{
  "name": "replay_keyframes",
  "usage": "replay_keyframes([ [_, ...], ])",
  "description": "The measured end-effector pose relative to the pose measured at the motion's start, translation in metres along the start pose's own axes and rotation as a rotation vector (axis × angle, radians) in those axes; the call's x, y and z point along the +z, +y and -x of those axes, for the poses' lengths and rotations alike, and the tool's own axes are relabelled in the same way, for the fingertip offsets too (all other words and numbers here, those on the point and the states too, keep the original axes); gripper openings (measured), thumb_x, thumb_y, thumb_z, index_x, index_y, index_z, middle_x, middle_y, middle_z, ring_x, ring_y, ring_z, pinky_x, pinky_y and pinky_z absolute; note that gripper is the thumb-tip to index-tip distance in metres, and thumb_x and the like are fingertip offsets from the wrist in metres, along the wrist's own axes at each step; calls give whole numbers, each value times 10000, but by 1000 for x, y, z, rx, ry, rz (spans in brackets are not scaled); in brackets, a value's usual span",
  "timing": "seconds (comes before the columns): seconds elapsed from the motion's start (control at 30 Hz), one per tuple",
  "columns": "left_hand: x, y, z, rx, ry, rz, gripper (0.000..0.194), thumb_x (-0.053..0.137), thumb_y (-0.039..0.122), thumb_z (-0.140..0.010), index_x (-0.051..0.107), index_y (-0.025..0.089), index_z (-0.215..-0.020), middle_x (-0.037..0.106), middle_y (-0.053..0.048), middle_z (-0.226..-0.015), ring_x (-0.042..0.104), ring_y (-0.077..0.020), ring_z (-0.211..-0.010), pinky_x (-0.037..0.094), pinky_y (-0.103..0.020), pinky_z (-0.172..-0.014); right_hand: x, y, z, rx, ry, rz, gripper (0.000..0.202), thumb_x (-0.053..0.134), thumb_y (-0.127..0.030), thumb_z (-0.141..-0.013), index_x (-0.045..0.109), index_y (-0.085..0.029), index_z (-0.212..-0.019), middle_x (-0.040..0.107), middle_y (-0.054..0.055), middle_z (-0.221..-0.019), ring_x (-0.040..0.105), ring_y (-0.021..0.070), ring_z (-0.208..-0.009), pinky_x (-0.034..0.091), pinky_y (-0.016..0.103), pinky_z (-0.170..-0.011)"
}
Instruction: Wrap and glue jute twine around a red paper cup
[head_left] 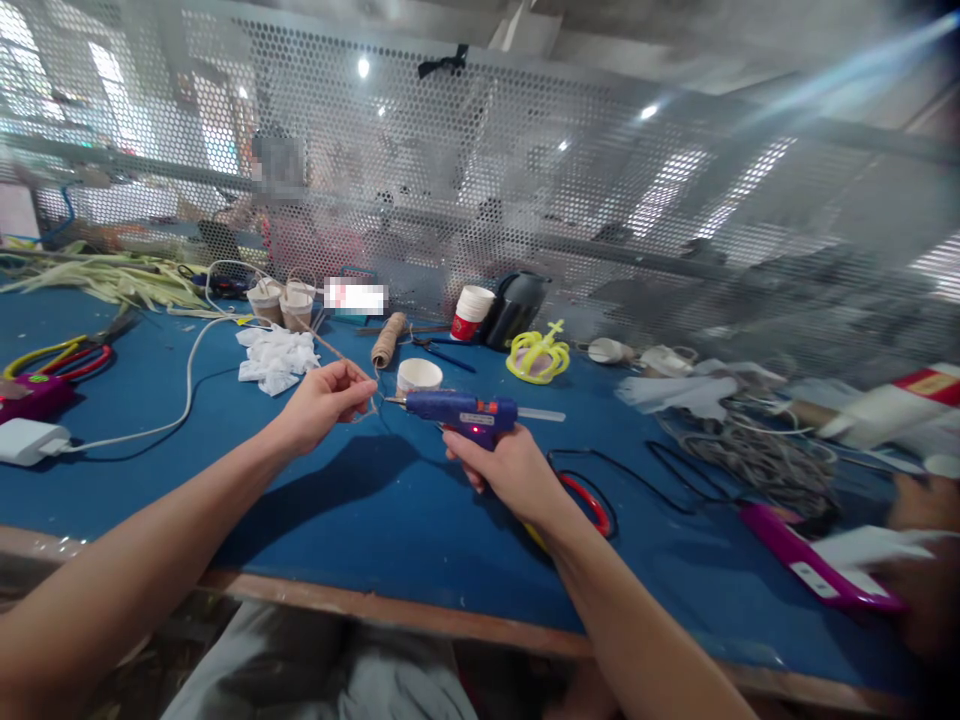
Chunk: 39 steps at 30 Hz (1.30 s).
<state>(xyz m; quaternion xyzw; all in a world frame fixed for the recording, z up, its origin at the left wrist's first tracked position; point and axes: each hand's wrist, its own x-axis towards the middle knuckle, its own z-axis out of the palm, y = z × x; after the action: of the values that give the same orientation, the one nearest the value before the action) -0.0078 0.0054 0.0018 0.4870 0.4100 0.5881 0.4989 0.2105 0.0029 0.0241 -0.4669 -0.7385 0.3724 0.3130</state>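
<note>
My right hand [499,460] is wrapped round a blue hot glue gun [465,410], with a clear glue stick [544,415] out of its back and a small red light on its side. Its nozzle points left, close to the fingers of my left hand [330,400]. Those fingers are pinched on a thin brown twine [330,345], which runs up toward the paper cups behind. A thin loop shows below the fingertips, too small to make out. Just behind the gun stands a white paper cup [419,375]. Red and yellow scissors [589,505] lie partly hidden under my right forearm.
A twine spool [388,340], pliers [446,355], a yellow crown [537,355], and a black kettle [517,310] stand at the back. Crumpled white pieces [276,357] lie left. Cables cross the table [337,530]; a purple power strip [810,555] is near another person's hand [926,500].
</note>
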Motion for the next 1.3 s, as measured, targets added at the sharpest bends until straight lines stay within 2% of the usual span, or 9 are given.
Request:
replay_keyframes([
  [0.17, 1, 3, 1, -14, -26, 63, 288, 726, 322, -598, 498, 150, -631, 493, 60, -463, 380, -33, -388, 254, -169, -392, -1, 3, -1, 17, -25, -14, 267, 545, -369, -751, 580, -133, -631, 432, -50, -387, 412, 76, -368, 360, 224, -429],
  [0.3, 3, 6, 2, -17, -46, 105, 321, 737, 342, -580, 485, 149, -622, 484, 67, -445, 340, -19, -359, 213, -164, -375, -7, 8, -5, 27, -65, -155, 231, 581, -363, -735, 573, -133, -716, 424, -65, -404, 387, 71, -372, 340, 219, -419],
  [0.53, 5, 8, 3, -19, -45, 130, 342, 752, 347, -557, 481, 144, -603, 485, 68, -433, 370, -24, -362, 208, -161, -371, -22, 11, -13, 120, -71, -340, 255, 675, -348, -644, 561, -124, -688, 558, 4, -586, 480, 85, -512, 369, 216, -492],
  [0.73, 4, 8, 3, -10, -51, 140, 342, 743, 355, -567, 476, 145, -608, 490, 69, -441, 377, -23, -369, 234, -162, -381, -17, 6, -10, 125, -45, -247, 275, 666, -366, -658, 548, -129, -731, 539, -2, -590, 458, 86, -503, 354, 222, -476],
  [0.87, 3, 6, 2, -17, -43, 122, 323, 740, 336, -572, 486, 142, -614, 500, 65, -448, 398, -28, -381, 260, -163, -392, -17, 4, -8, 116, -113, -270, 271, 673, -363, -654, 552, -133, -728, 514, -14, -561, 444, 87, -493, 353, 223, -463],
  [1.0, 3, 4, 2, -26, -49, 102, 307, 738, 324, -572, 498, 138, -616, 514, 56, -463, 431, -39, -409, 280, -165, -406, -21, 3, -9, 99, -26, -288, 277, 666, -381, -663, 543, -135, -698, 516, -12, -558, 449, 83, -499, 351, 216, -463],
  [1.13, 4, 4, 3, -25, -54, 97, 308, 735, 330, -569, 500, 136, -611, 505, 57, -460, 422, -37, -409, 271, -163, -406, -25, 0, -10, 143, -135, -310, 285, 694, -356, -634, 554, -131, -739, 548, -4, -591, 445, 75, -490, 360, 214, -465],
  [1.23, 4, 5, 3, -23, -56, 95, 313, 737, 332, -564, 495, 139, -608, 499, 60, -454, 410, -35, -398, 269, -166, -404, -27, -3, -10, 135, -35, -293, 285, 686, -373, -638, 540, -141, -715, 522, -26, -543, 436, 70, -468, 343, 208, -455],
  [1.3, 3, 6, 3, -14, -56, 97, 313, 735, 335, -565, 493, 142, -612, 504, 58, -462, 412, -37, -401, 273, -168, -407, -28, -5, -9, 134, -54, -206, 278, 693, -367, -634, 549, -136, -691, 525, -25, -528, 444, 73, -467, 347, 210, -463],
])
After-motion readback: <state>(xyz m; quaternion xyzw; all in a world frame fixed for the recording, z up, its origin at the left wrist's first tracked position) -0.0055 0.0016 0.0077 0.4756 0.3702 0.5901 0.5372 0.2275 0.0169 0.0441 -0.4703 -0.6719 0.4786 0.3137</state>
